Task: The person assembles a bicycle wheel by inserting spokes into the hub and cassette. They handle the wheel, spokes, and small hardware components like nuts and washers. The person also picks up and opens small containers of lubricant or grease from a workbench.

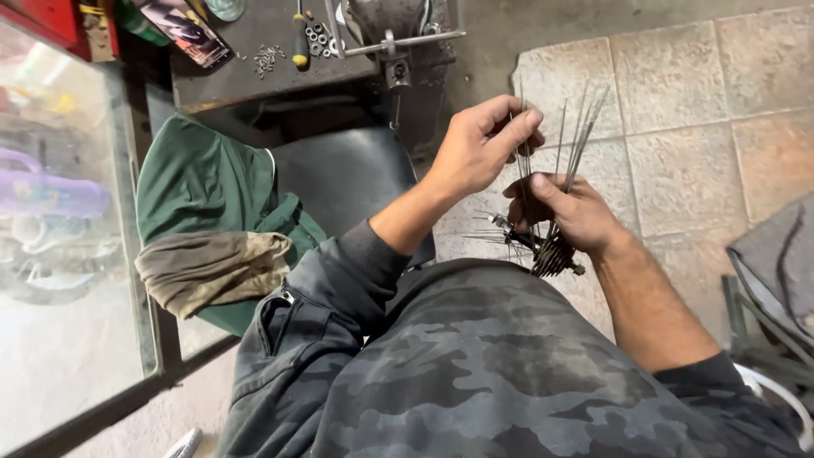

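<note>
Clothing: camouflage-patterned dark grey jacket (475, 373) fills the bottom of the frame, both sleeves pushed up the forearms.
Right hand: right hand (570, 210), just right of centre, is wrapped around a wheel hub (543, 246); the thumb lies across the top and the fingers are curled beneath it, pressed together.
Hub: dark metal, tilted, sitting at the lower edge of that hand; short thin ends stick out from it toward the left of the frame.
Spokes: bundle of thin metal spokes (581, 136) fans upward from the hub, over the tiled floor, reaching the upper middle of the frame.
Left hand: left hand (479, 148), above and left of the right one, has thumb and fingertips pinching a few of the spokes partway up; the remaining fingers are curled in.
Floor: beige stone tiles (678, 127) cover the upper right.
Stool: black padded seat (348, 174) left of centre, with a green garment (199, 182) and a brownish cloth (212, 267) draped at its left side.
Workbench: dark bench top (254, 80) along the top left carries a vise (386, 34), a screwdriver with a yellow tip (299, 38) and scattered small nuts (270, 58).
Glass: glass panel (59, 254) of a display case runs down the left edge.
Right edge: dark grey object (776, 263), partly out of frame; I cannot tell what it is.
</note>
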